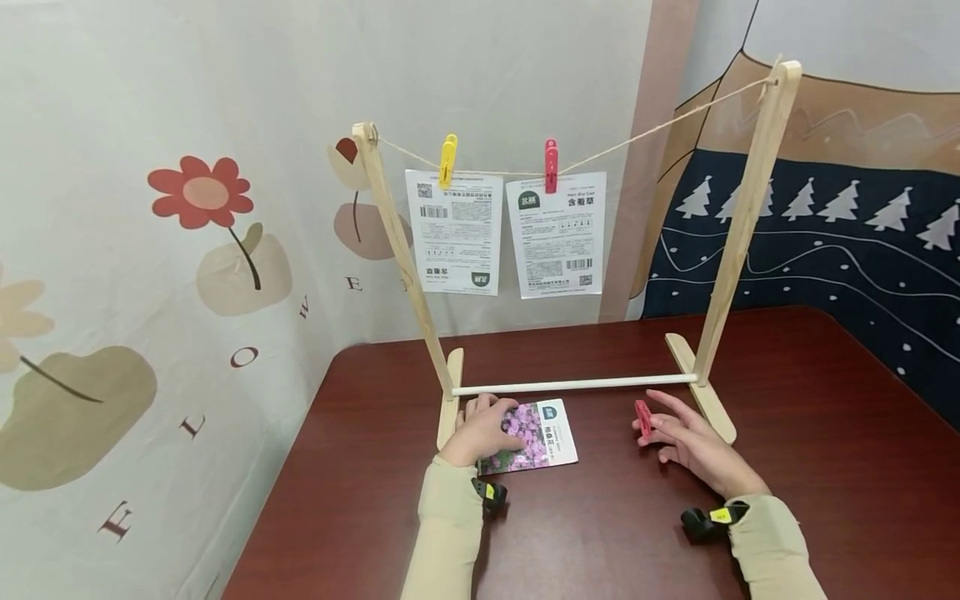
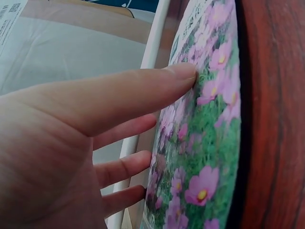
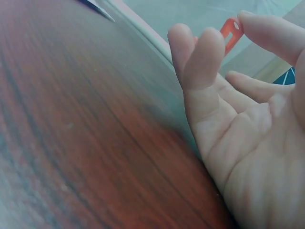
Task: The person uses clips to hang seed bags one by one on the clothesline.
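Note:
A seed packet (image 1: 534, 433) with pink flowers on its front lies on the table, left of the middle. My left hand (image 1: 482, 429) is over its left part, fingers apart and slightly bent. In the left wrist view the thumb (image 2: 176, 81) reaches over the printed face, and the other fingertips are by the packet's edge; whether they press on it I cannot tell. My right hand (image 1: 693, 442) pinches a red clothespin (image 1: 643, 418) between thumb and fingertips, above the table near the stand's right foot. Part of the clothespin (image 3: 232, 36) is hidden behind fingers in the right wrist view.
A wooden stand (image 1: 742, 225) with a white crossbar (image 1: 573, 385) carries a string (image 1: 660, 127). Two white packets (image 1: 457, 242) (image 1: 558, 242) hang from it, by a yellow clothespin (image 1: 447, 160) and a red-pink clothespin (image 1: 551, 162). A printed cloth (image 1: 300, 67) stands behind the table.

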### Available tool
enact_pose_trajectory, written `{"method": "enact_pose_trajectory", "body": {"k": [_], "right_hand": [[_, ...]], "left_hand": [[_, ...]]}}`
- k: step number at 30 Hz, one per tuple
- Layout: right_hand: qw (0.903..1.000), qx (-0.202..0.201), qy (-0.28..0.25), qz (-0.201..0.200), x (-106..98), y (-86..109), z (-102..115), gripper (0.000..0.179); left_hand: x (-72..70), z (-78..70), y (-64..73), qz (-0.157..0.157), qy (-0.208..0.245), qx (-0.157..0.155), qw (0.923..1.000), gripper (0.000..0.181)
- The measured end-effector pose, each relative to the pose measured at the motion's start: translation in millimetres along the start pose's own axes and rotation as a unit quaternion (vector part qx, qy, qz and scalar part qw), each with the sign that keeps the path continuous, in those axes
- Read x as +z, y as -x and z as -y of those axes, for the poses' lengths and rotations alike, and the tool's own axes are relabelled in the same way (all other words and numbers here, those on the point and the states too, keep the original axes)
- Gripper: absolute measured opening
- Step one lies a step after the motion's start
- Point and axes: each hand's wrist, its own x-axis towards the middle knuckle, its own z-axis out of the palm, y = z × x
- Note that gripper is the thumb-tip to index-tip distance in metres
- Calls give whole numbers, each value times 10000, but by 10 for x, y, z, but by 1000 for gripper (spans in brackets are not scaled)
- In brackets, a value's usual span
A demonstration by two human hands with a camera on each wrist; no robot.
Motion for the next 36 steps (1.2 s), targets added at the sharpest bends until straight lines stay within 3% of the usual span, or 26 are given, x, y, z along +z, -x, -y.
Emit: {"method": "enact_pose_trajectory", "body": {"k": [12,22,28,32,36], "right_hand": [[9998,40,-171,-29,17,11,-42,47],[9993,-138,-271,217,-9,-3,-35,42],[9994,-148,-246,197,-10,-13,-27,43],[9993,-140,-297,169,-10,-15,-20,44],[9993,-144,-301,184,-8,-13,-14,44]], "left_hand": [[12,-12,-10,-102,-18,-240,9997,70],[35,20,-17,-311,-136,-225,9992,54],[12,17,-15,-322,11,-241,9992,45],[-29,50,-31,-358,379,-12,9986,36],[-130,126,-23,-347,1501,254,9877,29]]}}
